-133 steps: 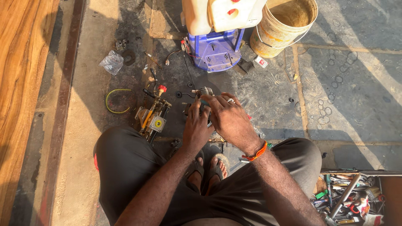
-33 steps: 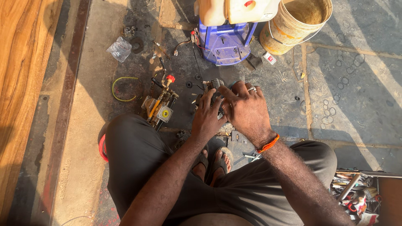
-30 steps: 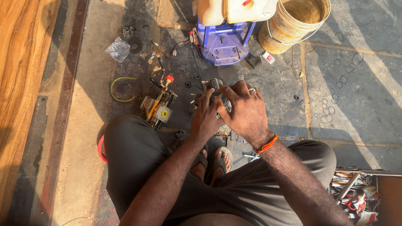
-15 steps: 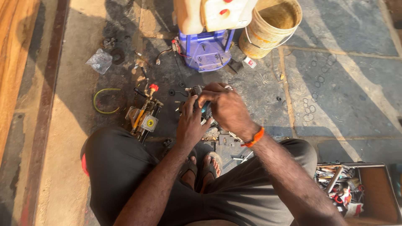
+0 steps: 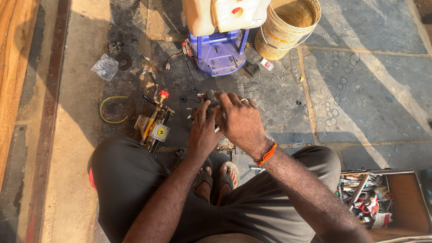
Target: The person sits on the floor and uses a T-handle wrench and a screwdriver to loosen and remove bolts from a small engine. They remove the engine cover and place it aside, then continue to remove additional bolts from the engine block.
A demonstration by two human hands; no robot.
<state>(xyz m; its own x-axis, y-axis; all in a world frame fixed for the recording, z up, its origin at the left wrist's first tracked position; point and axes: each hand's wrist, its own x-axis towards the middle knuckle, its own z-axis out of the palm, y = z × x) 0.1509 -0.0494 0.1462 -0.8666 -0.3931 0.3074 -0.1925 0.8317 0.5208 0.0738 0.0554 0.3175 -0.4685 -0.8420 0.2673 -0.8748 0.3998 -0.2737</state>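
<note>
**Small dark metal engine part, held over a cluttered floor**

Small dark metal engine part (image 5: pixel 209 100) sits clasped between my left hand (image 5: pixel 203 130) and right hand (image 5: pixel 240 122), low above the stained concrete floor (image 5: pixel 279 94). A slip could drop it among loose bits. Brass-and-yellow pump assembly (image 5: pixel 154 126) crowds my left; blue sprayer base (image 5: pixel 219 51) blocks ahead.

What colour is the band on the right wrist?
Orange, with a darker red edge; the wrist band sits just behind the right hand, seen in the head view.
</note>
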